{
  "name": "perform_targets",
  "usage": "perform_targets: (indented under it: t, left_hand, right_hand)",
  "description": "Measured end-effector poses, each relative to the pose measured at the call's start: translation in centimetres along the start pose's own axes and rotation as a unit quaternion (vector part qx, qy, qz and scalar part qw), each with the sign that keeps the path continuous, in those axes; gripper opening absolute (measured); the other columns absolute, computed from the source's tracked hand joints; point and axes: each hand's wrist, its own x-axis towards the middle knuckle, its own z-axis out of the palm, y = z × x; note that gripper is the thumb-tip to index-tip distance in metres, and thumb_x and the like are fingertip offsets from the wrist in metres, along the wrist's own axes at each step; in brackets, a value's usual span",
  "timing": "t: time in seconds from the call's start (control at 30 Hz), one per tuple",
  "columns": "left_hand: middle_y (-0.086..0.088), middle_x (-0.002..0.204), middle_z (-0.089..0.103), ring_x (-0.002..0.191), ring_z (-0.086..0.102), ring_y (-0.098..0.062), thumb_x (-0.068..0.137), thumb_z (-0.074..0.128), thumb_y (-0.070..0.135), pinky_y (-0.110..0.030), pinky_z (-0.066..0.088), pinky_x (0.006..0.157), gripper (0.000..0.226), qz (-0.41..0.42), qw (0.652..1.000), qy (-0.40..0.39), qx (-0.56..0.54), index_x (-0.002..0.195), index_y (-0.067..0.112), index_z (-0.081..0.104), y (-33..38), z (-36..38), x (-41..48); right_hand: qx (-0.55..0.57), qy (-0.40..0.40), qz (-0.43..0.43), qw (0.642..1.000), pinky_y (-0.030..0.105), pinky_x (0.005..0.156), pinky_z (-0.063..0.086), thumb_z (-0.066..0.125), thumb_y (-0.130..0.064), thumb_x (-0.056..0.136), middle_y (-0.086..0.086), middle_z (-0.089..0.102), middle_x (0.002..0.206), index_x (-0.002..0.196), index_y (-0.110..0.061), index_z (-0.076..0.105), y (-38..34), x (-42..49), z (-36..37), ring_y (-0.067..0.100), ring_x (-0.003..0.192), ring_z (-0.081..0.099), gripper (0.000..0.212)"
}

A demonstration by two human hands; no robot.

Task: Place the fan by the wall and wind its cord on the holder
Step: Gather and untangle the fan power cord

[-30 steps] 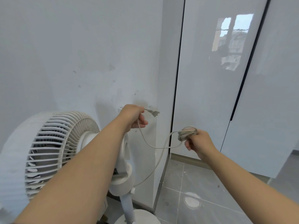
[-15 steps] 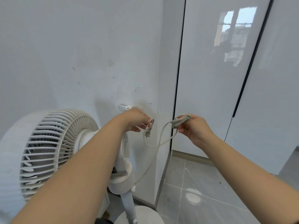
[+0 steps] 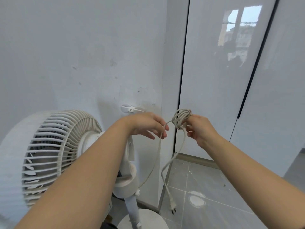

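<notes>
A white pedestal fan (image 3: 54,156) stands at the lower left, close to the white wall (image 3: 82,55). A small white cord holder (image 3: 130,108) is stuck on that wall, just above my left hand (image 3: 146,124). My right hand (image 3: 200,129) holds a coil of the grey cord (image 3: 180,119) wound round its fingers. From the coil one strand runs through the fingertips of my left hand and down to the fan's neck. Another strand hangs from the coil, ending in the plug (image 3: 173,208) dangling near the floor.
Glossy white cabinet doors (image 3: 214,80) fill the right side, with a dark gap between them. Grey floor tiles (image 3: 206,187) lie below, bearing a white round patch (image 3: 196,199). The fan's round base (image 3: 143,219) sits at the bottom edge.
My left hand let go of the plug, which now dangles near the floor. Both hands have come closer together, and the coil on my right hand stands upright.
</notes>
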Motion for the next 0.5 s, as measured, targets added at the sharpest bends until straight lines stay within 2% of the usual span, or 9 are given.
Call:
perform_targets:
  t: [0.03, 0.13, 0.17, 0.23, 0.3, 0.33, 0.4, 0.47, 0.5]
  left_hand:
    - [-0.005, 0.083, 0.069, 0.083, 0.065, -0.015, 0.088, 0.057, 0.003, -0.031, 0.051, 0.085, 0.013, 0.013, 1.000, 0.004, -0.021, 0.094, 0.014, 0.061, 0.01, 0.00, 0.02]
    - [-0.004, 0.072, 0.063, 0.071, 0.061, -0.016, 0.087, 0.061, 0.005, -0.032, 0.055, 0.079, 0.009, 0.042, 0.997, 0.032, -0.057, 0.093, 0.011, 0.062, 0.20, 0.08, -0.01]
    - [-0.004, 0.069, 0.060, 0.067, 0.059, -0.016, 0.087, 0.064, 0.007, -0.033, 0.056, 0.077, 0.007, 0.046, 0.996, 0.050, -0.061, 0.092, 0.011, 0.063, 0.26, 0.12, -0.02]
    - [-0.004, 0.064, 0.054, 0.059, 0.053, -0.017, 0.085, 0.067, 0.014, -0.032, 0.056, 0.067, 0.009, 0.046, 0.992, 0.090, -0.073, 0.092, 0.009, 0.064, 0.18, 0.15, 0.01]
    - [-0.004, 0.059, 0.050, 0.052, 0.049, -0.015, 0.086, 0.067, 0.016, -0.028, 0.054, 0.057, 0.011, 0.039, 0.987, 0.129, -0.082, 0.091, 0.008, 0.063, 0.01, 0.07, 0.01]
    - [-0.004, 0.058, 0.048, 0.050, 0.048, -0.015, 0.086, 0.066, 0.015, -0.026, 0.053, 0.054, 0.009, 0.036, 0.985, 0.147, -0.087, 0.091, 0.008, 0.063, -0.03, 0.01, -0.06]
    - [-0.004, 0.058, 0.047, 0.047, 0.047, -0.014, 0.089, 0.062, 0.011, -0.024, 0.051, 0.050, 0.006, 0.027, 0.978, 0.183, -0.101, 0.094, 0.010, 0.063, -0.07, -0.11, -0.15]
    - [-0.004, 0.059, 0.048, 0.046, 0.048, -0.014, 0.092, 0.054, 0.005, -0.022, 0.047, 0.045, 0.018, 0.014, 0.971, 0.212, -0.110, 0.106, 0.014, 0.061, -0.21, -0.27, -0.03]
    - [-0.004, 0.060, 0.049, 0.045, 0.049, -0.014, 0.093, 0.051, 0.003, -0.021, 0.045, 0.043, 0.025, 0.009, 0.970, 0.216, -0.113, 0.112, 0.017, 0.059, -0.22, -0.26, 0.05]
  right_hand:
    - [-0.013, -0.016, 0.018, 1.000, 0.025, 0.052, 0.036, 0.052, -0.008, 0.088, 0.006, 0.058, 0.068, 0.075, -0.010, 0.060, -0.05, -0.07, -0.13, 0.015, 0.054, 0.049, 0.016]
    - [-0.006, -0.143, 0.113, 0.983, 0.030, 0.068, 0.045, 0.042, -0.031, 0.097, 0.011, 0.066, 0.071, 0.081, -0.011, 0.063, -0.19, -0.55, -0.35, 0.022, 0.063, 0.065, 0.033]
    - [-0.010, -0.173, 0.141, 0.975, 0.032, 0.068, 0.047, 0.038, -0.037, 0.098, 0.011, 0.065, 0.065, 0.083, -0.011, 0.060, -0.20, -0.70, -0.42, 0.022, 0.056, 0.063, 0.037]
    - [-0.042, -0.197, 0.168, 0.965, 0.031, 0.059, 0.049, 0.037, -0.039, 0.097, 0.006, 0.054, 0.050, 0.090, -0.012, 0.053, -0.19, -0.82, -0.58, 0.016, 0.038, 0.046, 0.032]
    - [-0.055, -0.201, 0.154, 0.966, 0.024, 0.044, 0.039, 0.036, -0.027, 0.095, 0.003, 0.045, 0.047, 0.094, -0.012, 0.048, -0.34, -0.78, -0.79, 0.013, 0.034, 0.029, 0.019]
    - [-0.040, -0.199, 0.139, 0.969, 0.023, 0.041, 0.032, 0.036, -0.020, 0.093, 0.005, 0.045, 0.051, 0.094, -0.011, 0.047, -0.45, -0.81, -0.86, 0.013, 0.036, 0.027, 0.015]
    - [0.001, -0.172, 0.092, 0.981, 0.024, 0.042, 0.028, 0.036, -0.011, 0.091, 0.011, 0.050, 0.065, 0.099, -0.008, 0.045, -0.56, -0.81, -0.89, 0.014, 0.040, 0.032, 0.012]
    - [-0.019, -0.122, 0.019, 0.992, 0.027, 0.045, 0.032, 0.045, -0.006, 0.090, 0.013, 0.052, 0.080, 0.115, -0.010, 0.039, -0.40, -0.90, -0.70, 0.016, 0.046, 0.040, 0.026]
    - [-0.070, -0.103, -0.023, 0.992, 0.028, 0.048, 0.035, 0.052, -0.005, 0.088, 0.011, 0.053, 0.086, 0.119, -0.013, 0.037, -0.30, -1.03, -0.53, 0.017, 0.050, 0.043, 0.036]
